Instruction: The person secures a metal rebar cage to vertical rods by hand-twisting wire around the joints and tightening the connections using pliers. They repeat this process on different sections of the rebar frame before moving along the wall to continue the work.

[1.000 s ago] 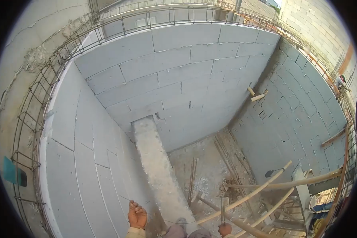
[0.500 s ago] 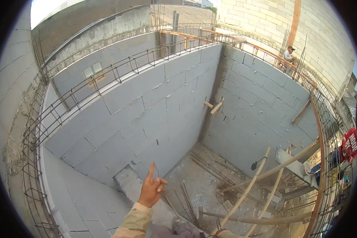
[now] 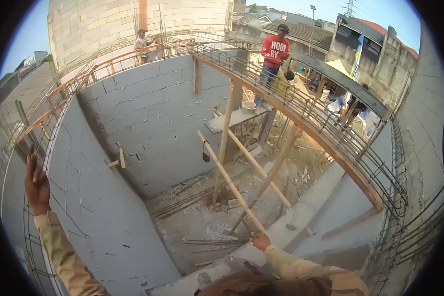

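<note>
My left hand [image 3: 37, 185] is raised at the far left, fingers stretched upward, holding nothing. It overlaps the rebar cage [image 3: 54, 133] along the top of the grey block wall [image 3: 98, 182]. Low in the middle, my right hand [image 3: 260, 241] is closed, with its fingers curled; I cannot tell what, if anything, is in it. The lower end of a wooden pole [image 3: 232, 185] comes right up to those fingers in this view. Below them runs a concrete ledge [image 3: 311, 209].
A person in a red top [image 3: 276, 52] stands on the right beside a plank platform [image 3: 234, 121] with a bucket [image 3: 248, 107]. Another person [image 3: 142, 42] is at the far wall. Rebar [image 3: 325, 118] tops the right side. Rubble [image 3: 217, 219] and rods cover the floor far below.
The view has swung right. My left hand has gone from a single pointing finger to more fingers stretched up, at the left edge. My right hand has come into view.
</note>
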### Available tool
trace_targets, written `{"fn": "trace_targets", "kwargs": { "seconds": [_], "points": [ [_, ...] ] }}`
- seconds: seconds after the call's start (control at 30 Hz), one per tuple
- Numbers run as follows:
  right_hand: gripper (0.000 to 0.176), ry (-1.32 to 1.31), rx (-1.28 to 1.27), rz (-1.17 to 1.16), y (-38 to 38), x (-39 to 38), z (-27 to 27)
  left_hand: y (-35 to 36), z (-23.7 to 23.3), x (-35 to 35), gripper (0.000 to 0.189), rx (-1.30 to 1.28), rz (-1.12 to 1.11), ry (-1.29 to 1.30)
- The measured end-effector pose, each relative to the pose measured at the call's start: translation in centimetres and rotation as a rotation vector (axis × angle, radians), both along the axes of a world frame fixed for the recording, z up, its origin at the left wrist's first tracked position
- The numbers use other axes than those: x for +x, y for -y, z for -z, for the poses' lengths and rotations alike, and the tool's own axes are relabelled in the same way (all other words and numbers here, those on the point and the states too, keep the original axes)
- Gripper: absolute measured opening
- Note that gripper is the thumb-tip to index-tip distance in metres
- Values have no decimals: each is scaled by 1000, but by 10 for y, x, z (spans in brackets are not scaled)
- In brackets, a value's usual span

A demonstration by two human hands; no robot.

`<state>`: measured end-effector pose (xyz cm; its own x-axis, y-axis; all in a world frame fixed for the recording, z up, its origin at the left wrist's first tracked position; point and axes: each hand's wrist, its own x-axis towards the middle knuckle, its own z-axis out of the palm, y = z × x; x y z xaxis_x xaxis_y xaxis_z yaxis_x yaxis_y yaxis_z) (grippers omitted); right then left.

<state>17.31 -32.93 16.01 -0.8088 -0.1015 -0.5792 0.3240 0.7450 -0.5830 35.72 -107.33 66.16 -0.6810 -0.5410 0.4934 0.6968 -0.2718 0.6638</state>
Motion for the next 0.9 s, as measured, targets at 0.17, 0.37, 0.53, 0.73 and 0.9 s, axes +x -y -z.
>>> {"fn": "trace_targets", "kwargs": {
  "seconds": [0.17, 0.37, 0.53, 0.73, 0.9],
  "points": [
    [19, 154, -444, 827, -47, 95, -60, -127, 173, -23, 59, 255, 229, 478],
    [31, -168, -322, 1110, -94, 175, -166, -274, 409, -66, 81, 373, 751, 899],
    [44, -634, 172, 1078, -146, 237, -238, -469, 394, -95, 51, 830, 1095, 859],
    [52, -961, 355, 1190, -130, 293, -371, -613, 342, -165, 49, 606, 1483, 910],
    [56, -1089, 781, 1275, -163, 314, -428, -695, 310, -227, 52, 428, 1576, 753]
  ]
}}
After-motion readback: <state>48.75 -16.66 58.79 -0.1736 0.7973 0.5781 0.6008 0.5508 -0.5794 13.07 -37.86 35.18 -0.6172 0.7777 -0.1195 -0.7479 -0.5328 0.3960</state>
